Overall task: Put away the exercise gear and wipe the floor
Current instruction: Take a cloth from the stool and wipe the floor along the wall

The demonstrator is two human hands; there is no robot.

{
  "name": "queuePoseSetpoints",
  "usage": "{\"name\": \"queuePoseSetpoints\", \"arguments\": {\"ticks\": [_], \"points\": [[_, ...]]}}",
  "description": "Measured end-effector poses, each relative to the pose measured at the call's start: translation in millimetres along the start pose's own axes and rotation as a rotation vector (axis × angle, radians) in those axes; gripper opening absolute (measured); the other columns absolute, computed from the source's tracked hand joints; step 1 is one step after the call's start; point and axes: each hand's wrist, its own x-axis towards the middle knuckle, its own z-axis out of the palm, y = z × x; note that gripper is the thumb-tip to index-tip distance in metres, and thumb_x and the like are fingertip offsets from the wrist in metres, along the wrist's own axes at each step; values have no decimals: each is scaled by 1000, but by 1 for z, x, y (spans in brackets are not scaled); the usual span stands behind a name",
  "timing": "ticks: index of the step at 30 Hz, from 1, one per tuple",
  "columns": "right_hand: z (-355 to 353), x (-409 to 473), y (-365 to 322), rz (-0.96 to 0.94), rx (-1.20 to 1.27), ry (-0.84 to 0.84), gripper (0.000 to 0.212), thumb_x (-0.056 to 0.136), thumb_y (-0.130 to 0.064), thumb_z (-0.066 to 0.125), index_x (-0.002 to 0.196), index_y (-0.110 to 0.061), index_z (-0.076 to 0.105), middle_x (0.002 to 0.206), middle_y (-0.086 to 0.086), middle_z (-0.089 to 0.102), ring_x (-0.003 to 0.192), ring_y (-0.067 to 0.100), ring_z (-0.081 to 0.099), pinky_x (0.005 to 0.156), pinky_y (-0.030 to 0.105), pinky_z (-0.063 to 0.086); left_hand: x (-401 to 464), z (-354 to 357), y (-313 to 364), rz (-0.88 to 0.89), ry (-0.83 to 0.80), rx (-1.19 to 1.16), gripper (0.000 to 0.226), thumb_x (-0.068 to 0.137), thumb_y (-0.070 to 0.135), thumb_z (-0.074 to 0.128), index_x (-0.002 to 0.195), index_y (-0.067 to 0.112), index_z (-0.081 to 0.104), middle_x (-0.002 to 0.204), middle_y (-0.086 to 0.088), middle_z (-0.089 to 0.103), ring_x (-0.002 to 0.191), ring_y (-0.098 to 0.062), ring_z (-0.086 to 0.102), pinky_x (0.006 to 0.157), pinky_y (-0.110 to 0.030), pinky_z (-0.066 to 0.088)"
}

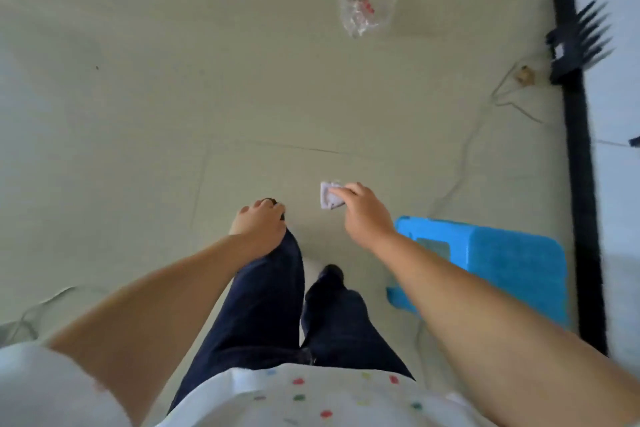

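My right hand (pixel 363 215) pinches a small folded pale-lilac cloth (pixel 329 199) above the grey-green floor (pixel 173 97). My left hand (pixel 258 225) hangs over my left knee with loosely curled fingers; a small dark thing shows just past its fingertips, too blurred to name. A crumpled clear plastic bag (pixel 365 9) with red print lies on the floor well ahead.
A blue plastic stool (pixel 502 263) stands at my right. A thin pale cable (pixel 467 149) runs across the floor toward a black skirting strip (pixel 576 149) along the right wall. A dark comb-like object (pixel 578 40) sits by that strip. More cable lies at lower left (pixel 31 315).
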Motion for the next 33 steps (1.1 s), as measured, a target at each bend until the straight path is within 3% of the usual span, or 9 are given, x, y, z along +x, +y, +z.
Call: {"name": "queuePoseSetpoints", "arguments": {"ticks": [6, 14, 22, 28, 33], "points": [[26, 29, -96, -227, -147, -136, 59, 85, 5, 38, 135, -25, 51, 132, 4, 49, 124, 26, 43, 94, 33, 43, -69, 12, -100, -223, 109, -182, 40, 98, 24, 35, 137, 18, 44, 137, -6, 48, 127, -24, 43, 105, -35, 32], [78, 111, -288, -490, -263, -181, 57, 82, 7, 39, 128, -22, 57, 124, 4, 54, 118, 27, 47, 92, 31, 41, -128, 0, -271, -492, 263, -358, 40, 99, 30, 34, 137, 19, 43, 137, -4, 48, 128, -24, 43, 106, -36, 31], [156, 146, -461, -701, -327, -296, 56, 82, 10, 39, 125, -21, 57, 121, 1, 53, 113, 23, 47, 90, 34, 44, -187, 0, -441, -751, 245, -469, 38, 98, 30, 34, 132, 18, 47, 135, -6, 48, 127, -25, 42, 103, -35, 33], [179, 225, -558, -844, -499, -367, 57, 83, 10, 41, 128, -22, 52, 125, -2, 50, 111, 20, 45, 80, 37, 48, -157, -33, -535, -766, 257, -548, 39, 99, 29, 33, 133, 17, 46, 135, -8, 48, 126, -26, 43, 102, -36, 33], [194, 332, -657, -928, -518, -348, 61, 86, 9, 40, 137, -26, 46, 128, -3, 49, 114, 21, 45, 84, 35, 48, -121, -88, -636, -796, 350, -599, 40, 99, 30, 33, 135, 17, 44, 136, -8, 48, 126, -25, 43, 103, -37, 34]]}}
